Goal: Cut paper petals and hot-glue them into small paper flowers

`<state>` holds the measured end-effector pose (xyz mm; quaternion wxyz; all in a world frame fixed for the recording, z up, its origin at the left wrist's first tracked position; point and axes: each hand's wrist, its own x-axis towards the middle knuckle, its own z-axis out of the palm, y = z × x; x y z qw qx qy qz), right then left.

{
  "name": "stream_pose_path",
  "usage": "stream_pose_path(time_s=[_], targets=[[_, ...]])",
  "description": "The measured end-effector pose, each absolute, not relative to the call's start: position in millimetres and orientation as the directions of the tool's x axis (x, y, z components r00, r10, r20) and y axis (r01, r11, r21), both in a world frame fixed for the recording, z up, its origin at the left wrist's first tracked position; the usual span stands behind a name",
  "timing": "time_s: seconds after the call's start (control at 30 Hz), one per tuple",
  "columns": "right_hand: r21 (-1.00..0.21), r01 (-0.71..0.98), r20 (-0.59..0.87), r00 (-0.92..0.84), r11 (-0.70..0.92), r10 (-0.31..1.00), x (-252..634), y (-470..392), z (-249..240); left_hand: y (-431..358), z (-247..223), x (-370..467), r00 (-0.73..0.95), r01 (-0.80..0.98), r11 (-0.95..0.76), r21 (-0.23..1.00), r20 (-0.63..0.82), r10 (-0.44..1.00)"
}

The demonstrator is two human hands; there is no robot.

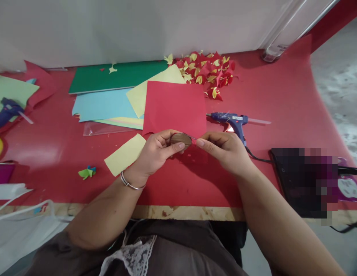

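My left hand (159, 150) grips a small round brown roll (180, 141) that looks like tape, its thumb pressed on the near side. My right hand (223, 148) is closed in a pinch on a thin dark strip or wire (192, 137) that runs along the roll's upper edge. Whether this strip comes off the roll I cannot tell. Both hands are over the near edge of a red paper sheet (175, 105). A blue glue gun (234, 119) with a clear glue stick lies just beyond my right hand.
Yellow paper (125, 155), blue paper (102, 105) and a green board (118, 74) lie to the left. Red and yellow paper flowers (207, 69) are heaped at the back. Another glue gun (7, 111) is far left; a dark tablet-like device (293, 184) is at right.
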<state>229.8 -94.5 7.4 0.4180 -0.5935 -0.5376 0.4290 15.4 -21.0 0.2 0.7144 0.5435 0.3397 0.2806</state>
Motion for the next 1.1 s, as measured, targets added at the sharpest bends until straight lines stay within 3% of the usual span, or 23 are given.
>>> stream_pose_path(time_s=[0.57,1.1], targets=[[-0.963,0.26,-0.022,0.169,-0.066,0.985,226.4,-92.3,4.0,-24.3,-4.3,18.1,0.639,-0.014,0.248,0.969,-0.182,0.747],[-0.972,0.189,-0.142,0.004,-0.14,0.99,225.6,-92.0,-3.0,-33.8,-9.1,25.4,0.68,-0.088,0.335,0.938,-0.189,0.708]])
